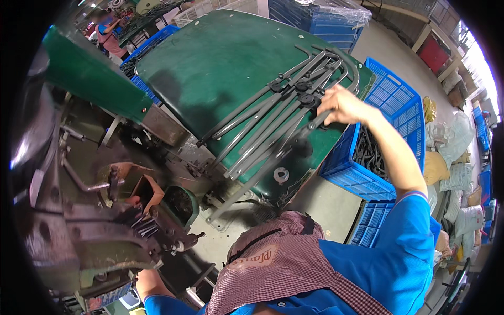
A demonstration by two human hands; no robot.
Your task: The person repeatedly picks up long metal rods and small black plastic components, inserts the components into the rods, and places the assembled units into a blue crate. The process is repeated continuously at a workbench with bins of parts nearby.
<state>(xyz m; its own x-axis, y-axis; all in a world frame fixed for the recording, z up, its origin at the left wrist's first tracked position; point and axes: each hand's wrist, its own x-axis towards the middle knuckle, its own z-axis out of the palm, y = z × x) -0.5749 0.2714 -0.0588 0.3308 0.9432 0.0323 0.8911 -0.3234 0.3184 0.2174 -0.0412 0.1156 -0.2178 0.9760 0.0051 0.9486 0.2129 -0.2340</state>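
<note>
Right hand [341,105]: fingers closed around 1 grey metal rod [273,160], topmost of the bundle on green table [210,63]; left hand hidden.

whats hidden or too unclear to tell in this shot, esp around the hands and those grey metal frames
Head view only:
- Left hand: mostly hidden behind the dark press machine; its grip cannot be told.
- Right hand: fingers curl over the grey metal frames, so how many it grips is unclear.
- Blue crate: dark parts inside, too small to identify; forearm covers some.
- Person at top left: blurred near the rim.
</note>
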